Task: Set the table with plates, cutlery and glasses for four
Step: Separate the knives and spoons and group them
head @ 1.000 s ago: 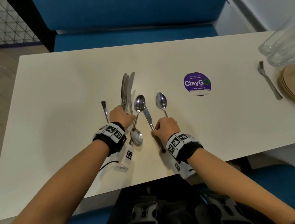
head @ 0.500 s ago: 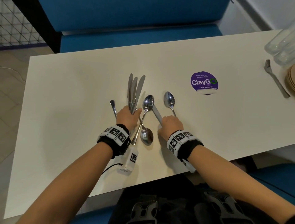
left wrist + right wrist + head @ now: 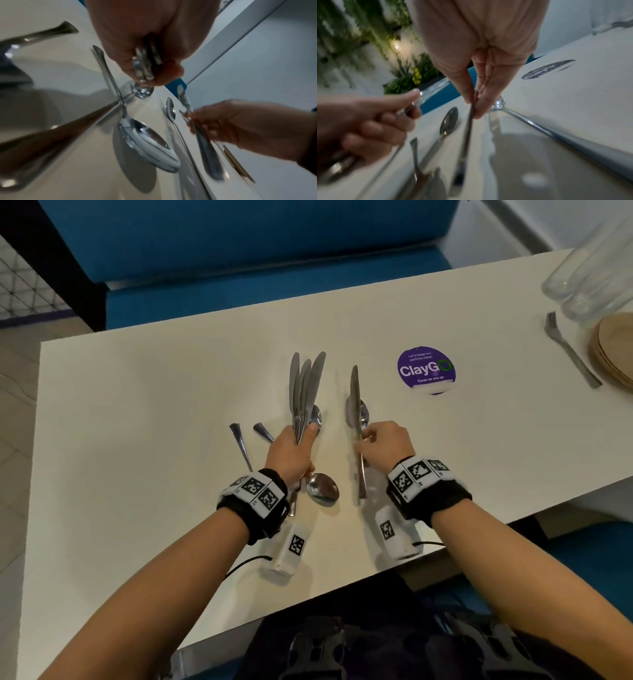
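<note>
My left hand (image 3: 291,446) grips a bunch of three knives (image 3: 303,390) by their handles, blades fanned away from me above the white table (image 3: 137,422). In the left wrist view the knife handles (image 3: 145,65) sit inside my curled fingers. My right hand (image 3: 383,446) pinches one knife (image 3: 356,419) at mid-length, lifted edge-up; the right wrist view shows thumb and fingers closed on that knife (image 3: 469,125). Spoons lie on the table: one (image 3: 322,493) below my left hand, one (image 3: 317,419) behind the knives, one (image 3: 363,414) under the right knife.
Two cutlery handles (image 3: 241,445) lie left of my left hand. A purple round sticker (image 3: 426,370) is stuck mid-table. At the far right lie a fork (image 3: 570,350), stacked tan plates (image 3: 613,350) and clear glasses (image 3: 582,272). A blue bench (image 3: 274,285) runs behind the table.
My right hand has lifted the single knife off the table and turned it to point away. My left hand has raised the fanned knives slightly.
</note>
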Available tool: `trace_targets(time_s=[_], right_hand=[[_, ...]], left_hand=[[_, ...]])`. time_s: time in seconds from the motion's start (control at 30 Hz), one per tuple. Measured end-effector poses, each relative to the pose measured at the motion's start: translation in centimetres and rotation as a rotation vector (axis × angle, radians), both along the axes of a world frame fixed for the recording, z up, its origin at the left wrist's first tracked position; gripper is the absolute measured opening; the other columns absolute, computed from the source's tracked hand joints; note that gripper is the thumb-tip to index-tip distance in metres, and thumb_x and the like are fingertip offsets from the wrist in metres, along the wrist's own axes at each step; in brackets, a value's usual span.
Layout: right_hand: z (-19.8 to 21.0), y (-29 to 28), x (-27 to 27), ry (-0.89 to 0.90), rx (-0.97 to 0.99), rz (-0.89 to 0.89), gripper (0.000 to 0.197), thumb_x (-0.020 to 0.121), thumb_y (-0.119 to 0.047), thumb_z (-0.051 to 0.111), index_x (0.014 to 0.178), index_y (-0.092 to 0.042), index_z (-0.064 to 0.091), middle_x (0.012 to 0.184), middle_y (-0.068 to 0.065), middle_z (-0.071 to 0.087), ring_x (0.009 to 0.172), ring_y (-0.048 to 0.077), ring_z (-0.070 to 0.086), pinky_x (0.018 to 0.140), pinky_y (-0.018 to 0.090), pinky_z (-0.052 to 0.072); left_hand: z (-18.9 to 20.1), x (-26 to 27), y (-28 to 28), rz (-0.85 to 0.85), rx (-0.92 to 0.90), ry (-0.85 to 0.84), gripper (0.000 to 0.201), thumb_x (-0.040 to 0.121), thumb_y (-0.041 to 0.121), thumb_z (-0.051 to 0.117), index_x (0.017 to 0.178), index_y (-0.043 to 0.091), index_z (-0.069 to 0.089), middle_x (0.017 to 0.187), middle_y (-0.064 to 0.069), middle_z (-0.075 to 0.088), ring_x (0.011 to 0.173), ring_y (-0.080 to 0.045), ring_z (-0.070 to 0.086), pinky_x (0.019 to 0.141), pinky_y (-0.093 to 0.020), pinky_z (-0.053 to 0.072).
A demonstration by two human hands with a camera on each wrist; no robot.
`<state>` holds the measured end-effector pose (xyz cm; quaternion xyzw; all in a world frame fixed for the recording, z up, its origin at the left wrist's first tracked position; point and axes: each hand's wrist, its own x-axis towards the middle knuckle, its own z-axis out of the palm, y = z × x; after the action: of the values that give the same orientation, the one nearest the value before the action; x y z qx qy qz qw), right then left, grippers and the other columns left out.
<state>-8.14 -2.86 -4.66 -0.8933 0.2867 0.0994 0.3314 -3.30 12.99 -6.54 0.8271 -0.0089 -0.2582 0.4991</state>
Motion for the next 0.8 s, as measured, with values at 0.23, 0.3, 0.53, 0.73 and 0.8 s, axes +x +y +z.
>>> trace_targets(time_s=[0.23,0.3,0.53,0.73,0.8], right_hand=[[1.9,-1.3,1.9,-0.19,0.636,-0.136,0.021,0.09,-0.005,0.06,0.108,0.005,0.061,0.073,0.005,0.06,0.063,0.011,0.06,0.062,0.023,0.057],[1.8,-2.9,2.0,-0.197,0.668,-0.162,0.019,0.09,-0.005,0.059,0.107,0.004,0.062,0.07,0.002,0.059,0.059,0.008,0.06,0.053,0.016,0.054],[1.4,-13.5,2.5,-0.22,0.767,-0.227,0.019,0.09,-0.001,0.059,0.108,0.004,0.062,0.074,0.004,0.063,0.053,0.002,0.064,0.058,0.012,0.055],[2.0,-25.5,1.9,-0.159,0.755,-0.285,0.023,0.084,-0.009,0.068,0.104,0.002,0.066,0.09,0.011,0.07,0.074,0.016,0.067,0.078,0.023,0.058],[2.0,-28.6,1.7,-0.147,0.78,-0.312,0.023,0.083,-0.008,0.069,0.103,0.002,0.067,0.092,0.014,0.071,0.077,0.019,0.069,0.083,0.029,0.058]], left_hand=[[1.5,0.2,-5.4,-0.056,-0.117,0.059,0.044,0.098,0.046,0.038,0.107,0.005,0.053,0.062,-0.001,0.057,0.051,-0.015,0.062,0.055,-0.033,0.057],[1.5,0.4,-7.6,-0.075,-0.084,0.002,0.049,0.099,0.046,0.034,0.108,0.003,0.054,0.073,-0.003,0.06,0.058,-0.013,0.062,0.049,-0.024,0.05],[2.3,0.0,-19.0,0.025,-0.124,0.062,0.035,0.102,0.04,0.025,0.105,0.01,0.043,0.082,-0.014,0.06,0.051,-0.021,0.057,0.051,-0.035,0.053],[2.7,-1.6,-30.9,0.063,-0.203,0.12,0.028,0.103,0.03,0.026,0.108,0.01,0.044,0.084,-0.01,0.059,0.051,-0.018,0.059,0.052,-0.032,0.058],[2.7,-1.8,-33.9,0.096,-0.243,0.162,0.029,0.103,0.029,0.029,0.107,0.007,0.048,0.083,-0.011,0.061,0.057,-0.022,0.062,0.07,-0.045,0.06]])
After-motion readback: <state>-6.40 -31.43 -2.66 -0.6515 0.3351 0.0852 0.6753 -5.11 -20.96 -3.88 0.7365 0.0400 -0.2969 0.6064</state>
